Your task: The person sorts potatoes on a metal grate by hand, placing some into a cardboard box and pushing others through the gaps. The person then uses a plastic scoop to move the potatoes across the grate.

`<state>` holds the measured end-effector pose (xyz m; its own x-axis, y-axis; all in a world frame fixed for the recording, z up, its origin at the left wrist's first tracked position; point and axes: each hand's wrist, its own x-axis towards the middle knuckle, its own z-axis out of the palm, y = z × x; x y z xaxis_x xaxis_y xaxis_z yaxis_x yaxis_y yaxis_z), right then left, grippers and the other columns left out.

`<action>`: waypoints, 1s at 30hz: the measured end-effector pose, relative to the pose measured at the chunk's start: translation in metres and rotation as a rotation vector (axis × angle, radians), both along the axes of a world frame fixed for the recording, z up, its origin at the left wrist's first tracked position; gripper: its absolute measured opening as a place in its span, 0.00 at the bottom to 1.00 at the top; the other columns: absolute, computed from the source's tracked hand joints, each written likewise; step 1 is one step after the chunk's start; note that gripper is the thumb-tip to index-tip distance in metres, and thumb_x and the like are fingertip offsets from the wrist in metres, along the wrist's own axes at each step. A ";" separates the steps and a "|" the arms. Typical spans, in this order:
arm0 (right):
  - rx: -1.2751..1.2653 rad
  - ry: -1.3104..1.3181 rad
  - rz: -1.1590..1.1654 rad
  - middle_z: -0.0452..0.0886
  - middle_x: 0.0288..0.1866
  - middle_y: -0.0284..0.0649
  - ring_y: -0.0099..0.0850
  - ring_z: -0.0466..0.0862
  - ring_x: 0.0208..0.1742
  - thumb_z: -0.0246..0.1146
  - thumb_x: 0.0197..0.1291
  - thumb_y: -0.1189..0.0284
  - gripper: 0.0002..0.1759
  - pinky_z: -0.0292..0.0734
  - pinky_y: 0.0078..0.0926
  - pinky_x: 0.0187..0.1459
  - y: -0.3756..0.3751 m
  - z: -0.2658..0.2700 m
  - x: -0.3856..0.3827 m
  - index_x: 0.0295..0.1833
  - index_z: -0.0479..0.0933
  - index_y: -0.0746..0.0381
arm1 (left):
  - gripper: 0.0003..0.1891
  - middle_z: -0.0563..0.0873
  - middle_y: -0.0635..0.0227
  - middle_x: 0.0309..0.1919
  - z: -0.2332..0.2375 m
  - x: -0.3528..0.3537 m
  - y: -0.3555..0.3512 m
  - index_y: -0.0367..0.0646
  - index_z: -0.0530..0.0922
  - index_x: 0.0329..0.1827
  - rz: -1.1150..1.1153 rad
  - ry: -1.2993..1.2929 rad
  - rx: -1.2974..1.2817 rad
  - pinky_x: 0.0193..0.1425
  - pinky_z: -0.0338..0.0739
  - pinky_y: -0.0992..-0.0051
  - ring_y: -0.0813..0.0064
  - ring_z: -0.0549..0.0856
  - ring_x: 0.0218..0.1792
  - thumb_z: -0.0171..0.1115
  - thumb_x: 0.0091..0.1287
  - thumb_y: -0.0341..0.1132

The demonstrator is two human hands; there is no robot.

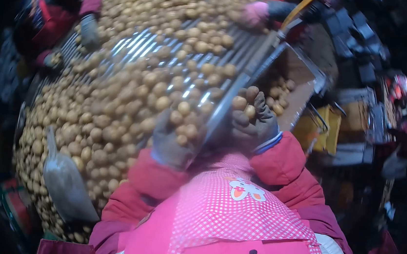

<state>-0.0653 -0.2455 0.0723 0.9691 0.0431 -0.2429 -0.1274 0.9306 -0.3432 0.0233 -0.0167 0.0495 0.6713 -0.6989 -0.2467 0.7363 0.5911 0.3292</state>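
My left hand (170,141), in a grey work glove, cups several small potatoes (191,130) at the near edge of a sorting table of metal rollers (142,45). Just across the table's metal rim (222,109), my right hand (257,125), gloved as well, has its fingers curled around a few potatoes (239,103). Some of its fingertips are hidden behind them. Loose potatoes (97,134) cover much of the rollers beyond and to the left of my hands. Motion blurs part of the pile.
A pale scoop (66,182) lies on the potatoes at left. Beyond the rim at right, a box (297,94) holds more potatoes. A yellow container (328,129) stands farther right. One co-worker's gloved hand (89,30) is at upper left; another's pink glove (256,13) is at the top.
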 end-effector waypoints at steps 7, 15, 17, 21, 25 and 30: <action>-0.074 -0.035 -0.232 0.76 0.33 0.32 0.19 0.65 0.15 0.55 0.76 0.38 0.30 0.57 0.18 0.14 -0.070 -0.061 -0.180 0.53 0.75 0.57 | 0.22 0.80 0.53 0.67 -0.014 -0.021 -0.029 0.40 0.67 0.78 -0.188 0.074 -0.055 0.61 0.88 0.55 0.49 0.85 0.63 0.51 0.85 0.38; 0.240 0.413 -1.079 0.70 0.22 0.25 0.17 0.57 0.15 0.58 0.79 0.46 0.21 0.57 0.18 0.16 -0.029 -0.116 -0.334 0.58 0.80 0.51 | 0.30 0.86 0.59 0.61 0.013 -0.050 -0.083 0.34 0.71 0.73 -0.166 -0.222 0.356 0.59 0.85 0.73 0.69 0.87 0.59 0.71 0.69 0.24; 0.207 0.141 -0.742 0.72 0.24 0.25 0.17 0.57 0.16 0.57 0.80 0.49 0.19 0.57 0.19 0.17 -0.052 -0.143 -0.323 0.59 0.81 0.50 | 0.29 0.87 0.60 0.60 0.019 -0.052 -0.099 0.35 0.73 0.72 -0.181 -0.163 0.313 0.63 0.82 0.73 0.70 0.87 0.59 0.73 0.68 0.26; 0.078 0.421 -0.592 0.79 0.34 0.31 0.18 0.58 0.17 0.57 0.82 0.56 0.14 0.55 0.22 0.17 -0.057 -0.067 -0.205 0.61 0.80 0.49 | 0.24 0.87 0.63 0.63 -0.008 -0.043 -0.122 0.39 0.79 0.68 -0.172 -0.239 0.302 0.74 0.76 0.65 0.67 0.87 0.61 0.72 0.69 0.31; -0.051 0.204 -0.327 0.82 0.44 0.33 0.25 0.83 0.36 0.64 0.77 0.62 0.14 0.72 0.21 0.25 -0.063 -0.046 -0.132 0.63 0.76 0.46 | 0.25 0.88 0.65 0.61 0.014 -0.023 -0.115 0.40 0.76 0.72 -0.068 -0.531 0.409 0.75 0.74 0.66 0.70 0.84 0.64 0.67 0.73 0.37; -0.095 0.312 -0.277 0.86 0.48 0.37 0.32 0.88 0.42 0.64 0.76 0.60 0.20 0.82 0.26 0.32 -0.031 -0.028 -0.046 0.69 0.73 0.47 | 0.27 0.82 0.54 0.63 0.015 -0.008 -0.088 0.35 0.69 0.75 -0.108 0.231 -0.303 0.63 0.84 0.64 0.62 0.83 0.64 0.61 0.78 0.39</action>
